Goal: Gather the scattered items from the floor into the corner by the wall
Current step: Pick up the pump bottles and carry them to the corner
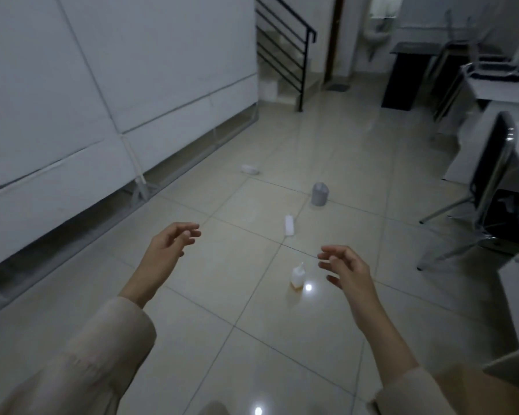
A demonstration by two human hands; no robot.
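1. Scattered items lie on the tiled floor (252, 339); the grey cup (320, 194) stands upright, farthest right of them.
2. White flat pack (289, 225) lies just nearer than the cup.
3. Small white bottle (298, 274) stands nearer still.
4. Small white object (250, 169) lies left of the cup, beyond it.
5. Left hand (170, 245) and right hand (346, 268) hover loosely spread, holding nothing, either side of the bottle.

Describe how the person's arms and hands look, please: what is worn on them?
Both arms wear loose, long sleeves of plain beige cloth, ending at the forearm. The left hand and right hand are bare: no gloves, rings, watch or bracelet visible.
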